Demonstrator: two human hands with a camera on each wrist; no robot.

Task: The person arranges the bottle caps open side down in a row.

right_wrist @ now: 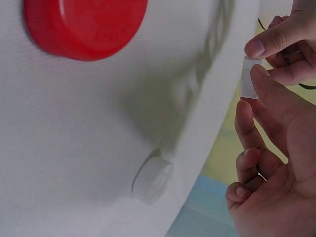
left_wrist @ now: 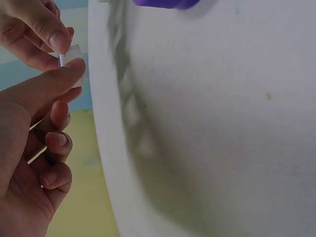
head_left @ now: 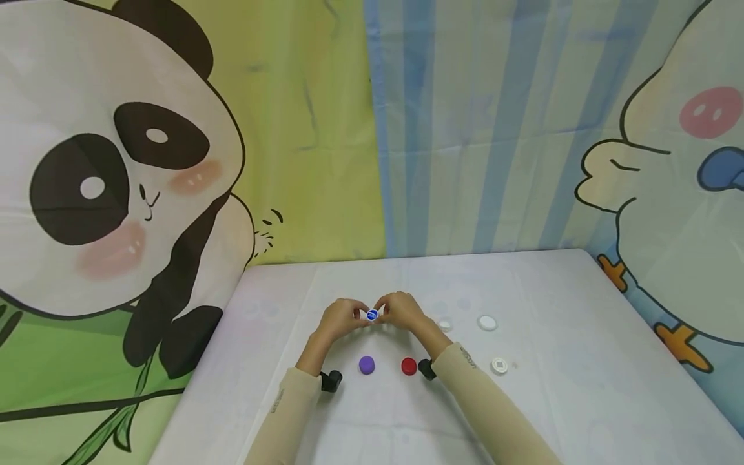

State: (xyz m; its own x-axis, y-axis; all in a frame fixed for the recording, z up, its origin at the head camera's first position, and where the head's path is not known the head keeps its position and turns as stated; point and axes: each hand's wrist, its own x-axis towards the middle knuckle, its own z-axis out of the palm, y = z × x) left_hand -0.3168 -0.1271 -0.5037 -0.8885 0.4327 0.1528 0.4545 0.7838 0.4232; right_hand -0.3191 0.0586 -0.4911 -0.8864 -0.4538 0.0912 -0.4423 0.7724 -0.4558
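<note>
A small bottle cap (head_left: 372, 314), white-sided with a blue printed face, is held up between both hands above the table. My left hand (head_left: 340, 319) pinches it from one side with thumb and fingertips. From the other side my right hand (head_left: 402, 310) pinches the same cap. In the left wrist view the white side of the cap (left_wrist: 74, 51) shows between the two thumbs. The right wrist view also has the cap (right_wrist: 248, 83) at the fingertips, the other fingers of that hand being loosely curled.
A purple cap (head_left: 367, 365) and a red cap (head_left: 409, 366) lie on the white table (head_left: 372, 413) between the forearms. To the right are a round white piece (head_left: 487, 323), a white cap (head_left: 499, 366) and another whitish piece (head_left: 444, 324) beside the right wrist. Printed curtains hang behind.
</note>
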